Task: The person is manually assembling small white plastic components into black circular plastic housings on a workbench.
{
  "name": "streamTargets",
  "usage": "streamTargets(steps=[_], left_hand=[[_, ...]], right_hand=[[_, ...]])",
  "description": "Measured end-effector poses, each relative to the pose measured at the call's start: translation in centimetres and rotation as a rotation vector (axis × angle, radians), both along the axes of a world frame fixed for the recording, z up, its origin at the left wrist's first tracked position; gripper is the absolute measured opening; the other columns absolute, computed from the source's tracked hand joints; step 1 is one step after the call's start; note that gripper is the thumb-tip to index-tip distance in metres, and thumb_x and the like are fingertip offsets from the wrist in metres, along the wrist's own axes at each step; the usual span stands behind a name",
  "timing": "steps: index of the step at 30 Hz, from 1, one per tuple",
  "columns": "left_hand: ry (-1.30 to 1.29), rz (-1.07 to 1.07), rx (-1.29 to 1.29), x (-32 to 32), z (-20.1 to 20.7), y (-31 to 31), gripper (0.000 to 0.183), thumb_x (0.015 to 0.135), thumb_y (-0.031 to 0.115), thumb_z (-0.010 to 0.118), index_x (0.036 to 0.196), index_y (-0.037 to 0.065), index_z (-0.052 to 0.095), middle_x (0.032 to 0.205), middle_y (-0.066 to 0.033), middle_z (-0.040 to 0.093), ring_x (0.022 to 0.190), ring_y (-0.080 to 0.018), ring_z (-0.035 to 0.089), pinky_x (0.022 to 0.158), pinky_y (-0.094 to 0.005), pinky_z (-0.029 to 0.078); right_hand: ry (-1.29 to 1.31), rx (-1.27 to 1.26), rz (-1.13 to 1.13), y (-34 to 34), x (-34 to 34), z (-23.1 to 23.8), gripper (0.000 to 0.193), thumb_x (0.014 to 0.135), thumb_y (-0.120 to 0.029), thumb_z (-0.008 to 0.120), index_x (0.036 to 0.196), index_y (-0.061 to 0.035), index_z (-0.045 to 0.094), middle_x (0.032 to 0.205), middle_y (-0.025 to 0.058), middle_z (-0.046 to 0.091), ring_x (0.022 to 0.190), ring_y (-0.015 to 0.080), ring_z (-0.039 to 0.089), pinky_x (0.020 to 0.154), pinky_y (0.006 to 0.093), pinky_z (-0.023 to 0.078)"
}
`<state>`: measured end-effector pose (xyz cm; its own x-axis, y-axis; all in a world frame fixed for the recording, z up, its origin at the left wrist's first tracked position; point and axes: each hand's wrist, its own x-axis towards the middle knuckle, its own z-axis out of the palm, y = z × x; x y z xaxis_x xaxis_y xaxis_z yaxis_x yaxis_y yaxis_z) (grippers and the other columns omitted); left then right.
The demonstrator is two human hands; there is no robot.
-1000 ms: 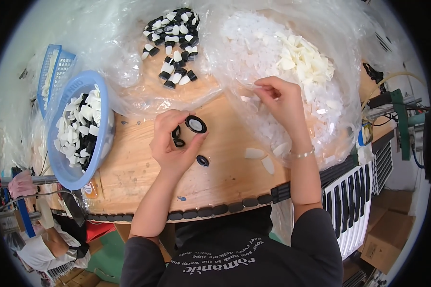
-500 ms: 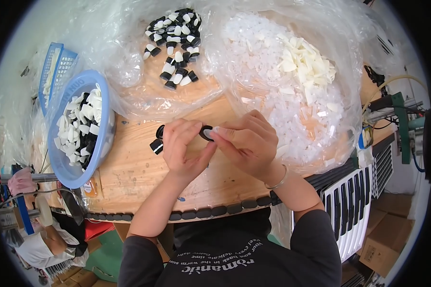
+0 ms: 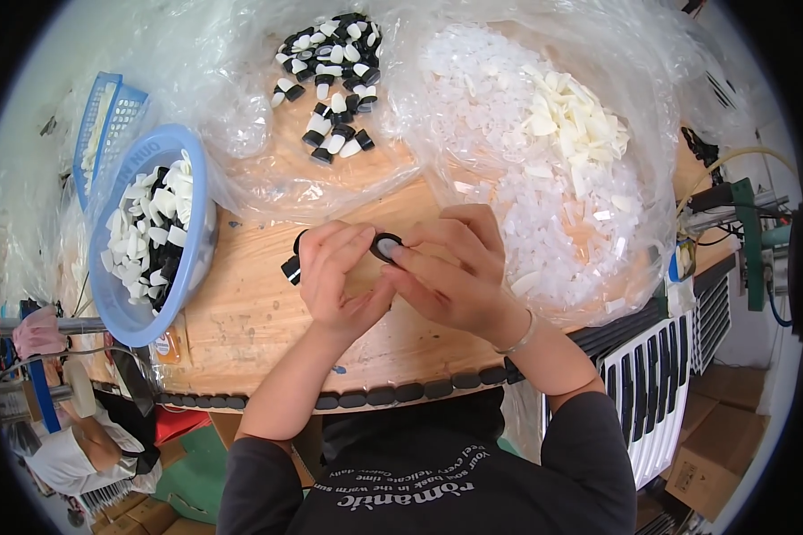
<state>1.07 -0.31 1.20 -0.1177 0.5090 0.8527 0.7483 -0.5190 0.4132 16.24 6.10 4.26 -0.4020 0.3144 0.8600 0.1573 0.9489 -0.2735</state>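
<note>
My left hand (image 3: 335, 278) pinches a small round black cap (image 3: 380, 238) between its fingertips, over the middle of the table. From the other side my right hand (image 3: 459, 272) is closed at the cap, its thumb and fingertips on a small translucent white insert (image 3: 389, 250) that lies in the cap's opening. Whether the insert is seated there I cannot tell. Beside my left hand's outer edge are more black pieces (image 3: 291, 269) with a white edge, partly hidden by the fingers.
At the left stands a blue basin (image 3: 207, 241) of white and black pieces, near a blue basket (image 3: 129, 100). Clear plastic sheeting (image 3: 330, 192) holds black-and-white pieces (image 3: 339, 107), translucent slips (image 3: 535, 214) and a cream pile (image 3: 575, 120). Dark pads (image 3: 410, 392) line the table's front edge.
My right fingers have shifted slightly around the insert, and the cap's round opening shows more fully. My left hand keeps its grip almost unmoved. The whole view has shifted a little.
</note>
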Motion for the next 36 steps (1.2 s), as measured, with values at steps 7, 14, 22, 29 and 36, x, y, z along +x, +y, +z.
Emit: streamTargets(steps=[7,14,22,29,36], left_hand=[[-0.027,0.012,-0.009,-0.2,0.2,0.3,0.050,0.058,0.000,0.080,0.105,-0.001,0.063,0.096,-0.0115,0.067,0.087,-0.0296,0.056,0.075,-0.0349,0.046],[0.082,-0.026,0.006,0.0,0.4,0.4,0.045,0.060,-0.001,0.079,0.103,-0.002,0.066,0.092,-0.0124,0.068,0.084,-0.0286,0.057,0.072,-0.0339,0.045],[0.120,-0.034,0.020,-0.1,-0.4,0.5,0.044,0.060,-0.001,0.079,0.102,-0.003,0.066,0.091,-0.0124,0.068,0.083,-0.0293,0.057,0.073,-0.0360,0.046],[-0.087,0.095,-0.101,-1.9,-0.1,0.8,0.043,0.062,0.001,0.080,0.103,0.000,0.066,0.094,-0.0085,0.067,0.092,-0.0281,0.056,0.078,-0.0348,0.046],[-0.150,0.018,-0.190,-1.3,-0.2,0.9,0.043,0.061,0.003,0.081,0.102,0.004,0.067,0.092,-0.0071,0.066,0.093,-0.0254,0.056,0.076,-0.0336,0.047]], right_hand=[[0.008,-0.674,0.246,0.7,0.0,0.1,0.024,0.080,-0.008,0.072,0.103,-0.0019,0.067,0.095,0.0075,0.065,0.086,0.0190,0.060,0.073,0.0308,0.049],[0.070,-1.478,0.618,1.0,0.4,-0.2,0.018,0.088,-0.001,0.063,0.105,0.0023,0.066,0.097,0.0037,0.067,0.089,0.0089,0.062,0.081,0.0241,0.051],[0.121,-1.524,0.636,1.1,-0.1,-1.5,0.017,0.089,-0.003,0.063,0.105,0.0022,0.066,0.094,0.0037,0.068,0.088,0.0080,0.063,0.079,0.0229,0.051],[-0.024,-0.997,-0.059,8.8,3.2,-2.0,0.018,0.088,-0.011,0.064,0.103,-0.0009,0.068,0.091,0.0049,0.069,0.083,0.0117,0.064,0.069,0.0256,0.048],[-0.673,-0.241,-0.339,15.6,3.2,-4.6,0.017,0.074,0.001,0.059,0.085,-0.0069,0.070,0.096,0.0097,0.066,0.082,0.0293,0.064,0.069,0.0380,0.052]])
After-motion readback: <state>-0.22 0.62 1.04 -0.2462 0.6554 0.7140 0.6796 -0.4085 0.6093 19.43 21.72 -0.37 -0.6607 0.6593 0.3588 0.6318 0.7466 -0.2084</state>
